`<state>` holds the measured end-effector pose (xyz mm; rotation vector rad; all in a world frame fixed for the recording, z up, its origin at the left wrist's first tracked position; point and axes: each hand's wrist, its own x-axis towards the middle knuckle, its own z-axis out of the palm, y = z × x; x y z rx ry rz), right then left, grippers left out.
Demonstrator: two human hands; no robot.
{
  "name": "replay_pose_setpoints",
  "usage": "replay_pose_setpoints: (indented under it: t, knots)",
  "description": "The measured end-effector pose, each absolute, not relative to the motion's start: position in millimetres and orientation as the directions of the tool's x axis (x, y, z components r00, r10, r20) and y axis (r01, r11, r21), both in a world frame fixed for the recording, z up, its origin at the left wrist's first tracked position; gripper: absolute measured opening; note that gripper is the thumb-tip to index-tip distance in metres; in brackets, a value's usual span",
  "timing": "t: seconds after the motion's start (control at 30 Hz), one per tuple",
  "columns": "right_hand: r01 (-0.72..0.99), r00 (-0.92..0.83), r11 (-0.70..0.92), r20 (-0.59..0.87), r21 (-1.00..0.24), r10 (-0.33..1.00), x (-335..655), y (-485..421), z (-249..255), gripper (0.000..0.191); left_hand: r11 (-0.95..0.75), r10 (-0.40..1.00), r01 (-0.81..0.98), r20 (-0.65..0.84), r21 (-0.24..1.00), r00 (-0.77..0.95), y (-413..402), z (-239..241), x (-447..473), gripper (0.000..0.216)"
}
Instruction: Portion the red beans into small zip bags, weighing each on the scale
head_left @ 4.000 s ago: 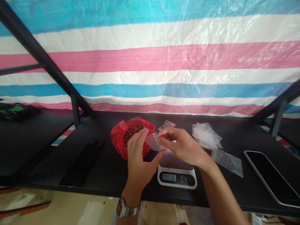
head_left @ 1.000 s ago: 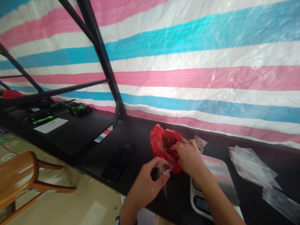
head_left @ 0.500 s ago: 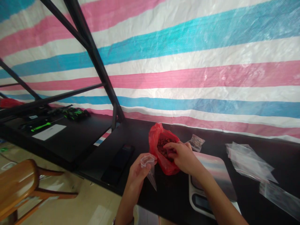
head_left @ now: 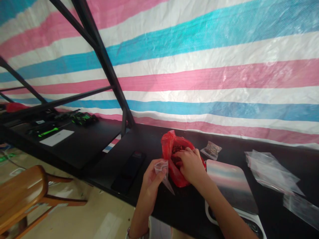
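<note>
Striped plastic sheeting (head_left: 194, 78) (faintly glossy), wooden chair (head_left: 23, 196), beige floor (head_left: 104, 207).

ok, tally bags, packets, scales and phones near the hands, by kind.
Red bag: 1
Clear bag in left hand: 1
Clear packet with contents: 1
Scale: 1
Black phone: 1
Total: 5, excluding the overlapping clear bags at right, uncountable

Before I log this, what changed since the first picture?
The right hand has let go of the small clear bag and moved left, from over the scale into the red bag. The left hand now holds the small clear bag alone, further left. The view swung left. Scale, packet and spare bags look unmoved.
</note>
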<state>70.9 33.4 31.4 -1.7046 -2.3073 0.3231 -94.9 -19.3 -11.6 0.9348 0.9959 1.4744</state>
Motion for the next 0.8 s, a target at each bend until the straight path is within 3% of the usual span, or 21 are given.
replay_pose_setpoints:
  t: [0.23,0.37,0.5,0.63,0.8]
  knots:
    - [0.751,-0.186,0.181,0.06,-0.635,0.981,78,43,29,0.042,-0.093,0.988,-0.489,0.021,0.867,-0.152,-10,-17,-100,0.043]
    - [0.641,-0.152,0.167,0.089,-0.749,0.984,89,46,27,0.041,-0.139,0.976,-0.313,0.078,0.94,-0.201,-9,-22,-107,0.048]
    - [0.566,-0.117,0.214,0.179,-0.796,0.977,103,44,32,0.036,-0.26,0.923,-0.017,0.243,0.966,-0.299,-14,-11,-108,0.037]
    - [0.495,-0.158,0.303,0.259,-0.815,0.953,113,28,57,0.033,-0.299,0.909,0.182,0.338,0.937,-0.243,-22,5,-95,0.036]
    - [0.62,-0.168,0.393,0.374,-0.679,0.912,115,1,88,0.038,-0.33,0.903,0.273,0.387,0.903,-0.188,-24,13,-76,0.048]
